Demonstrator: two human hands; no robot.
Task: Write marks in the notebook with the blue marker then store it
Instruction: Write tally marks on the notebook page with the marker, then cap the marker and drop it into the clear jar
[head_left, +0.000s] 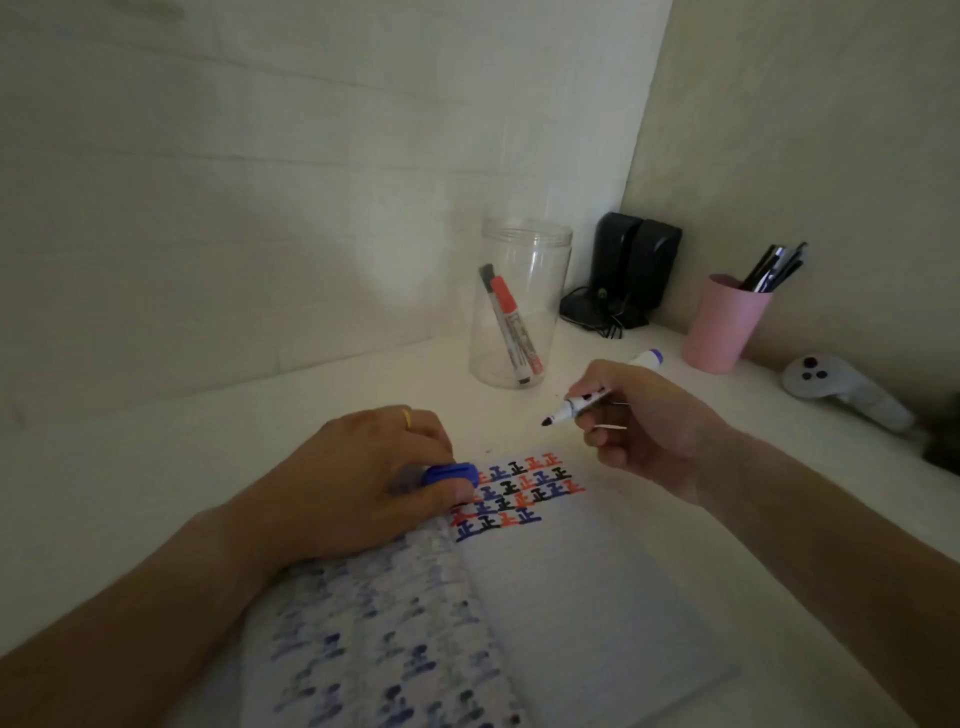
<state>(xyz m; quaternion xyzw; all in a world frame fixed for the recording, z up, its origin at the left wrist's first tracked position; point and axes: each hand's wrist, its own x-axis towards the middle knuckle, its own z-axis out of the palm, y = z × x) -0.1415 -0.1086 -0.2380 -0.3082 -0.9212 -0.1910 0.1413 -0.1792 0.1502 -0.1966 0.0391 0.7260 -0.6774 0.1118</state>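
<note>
Notebook (545, 597) nearest; L hand (363, 478) fingers pinch blue cap (449, 474), R hand (644, 421) grips uncapped marker (576, 405); jar (519, 306) behind.

Both forearms are bare, sleeveless, and the left hand (363, 467) wears a thin gold ring (408, 418).

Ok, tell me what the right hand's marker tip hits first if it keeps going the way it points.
The right hand aims the blue marker down and left. Its tip would probably meet bare table just beyond the notebook, short of the left hand; depth is uncertain.
</note>
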